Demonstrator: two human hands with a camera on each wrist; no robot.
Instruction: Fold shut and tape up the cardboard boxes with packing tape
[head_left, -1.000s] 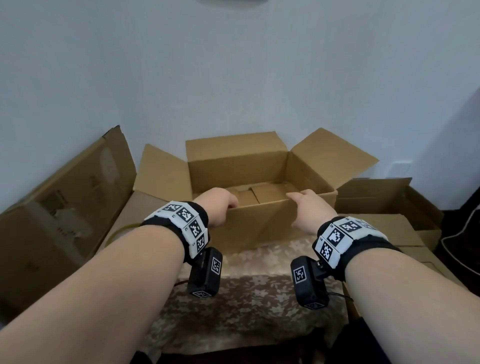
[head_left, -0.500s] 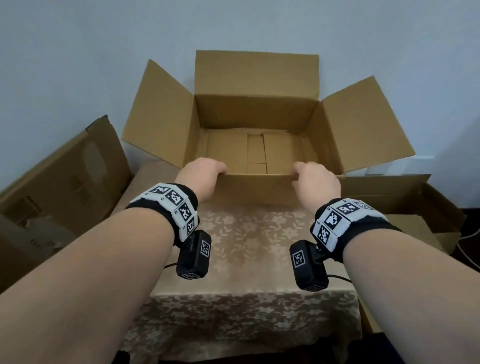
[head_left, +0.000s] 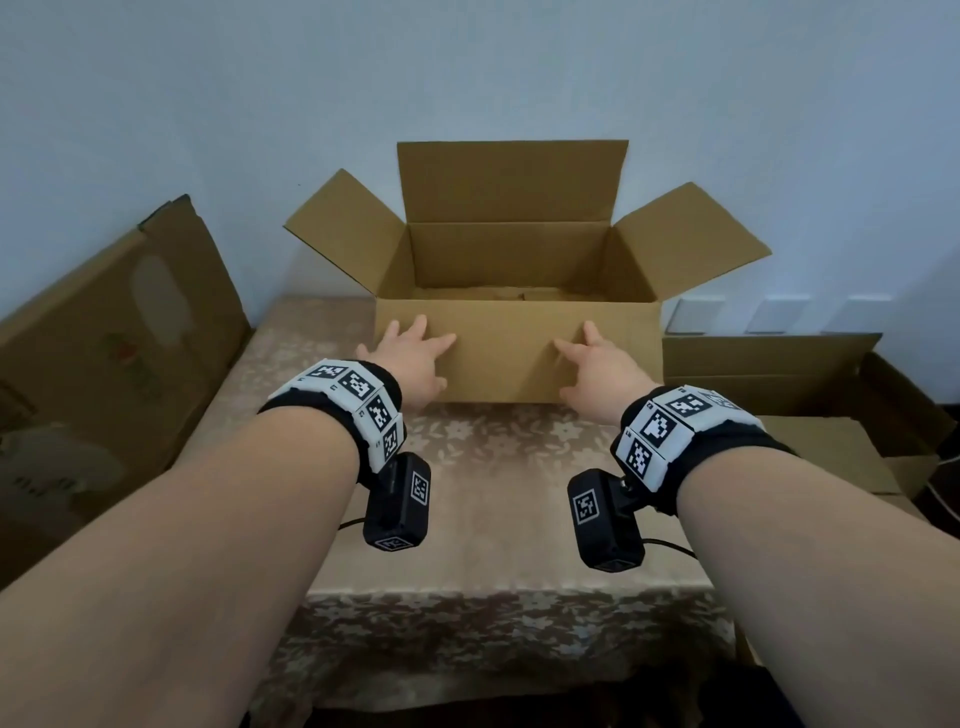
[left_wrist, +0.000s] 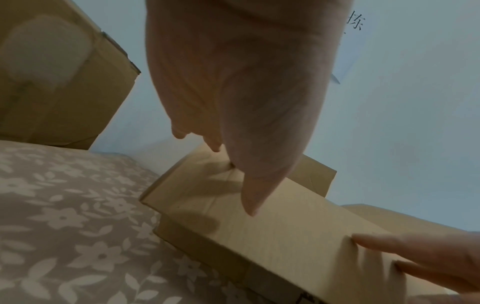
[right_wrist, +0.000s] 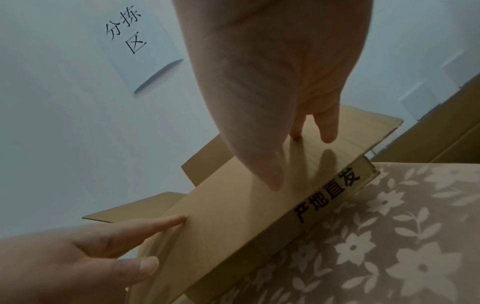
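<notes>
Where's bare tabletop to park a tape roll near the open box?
Free: floral tablecloth between the open box and the near table edge, and a strip left of it. Crowded: right side, flattened cartons; left hand and right hand at the box front.

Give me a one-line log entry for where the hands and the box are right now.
open box on table | left hand, right hand flat on folded-down near flap | other three flaps up | tape not in view
</notes>
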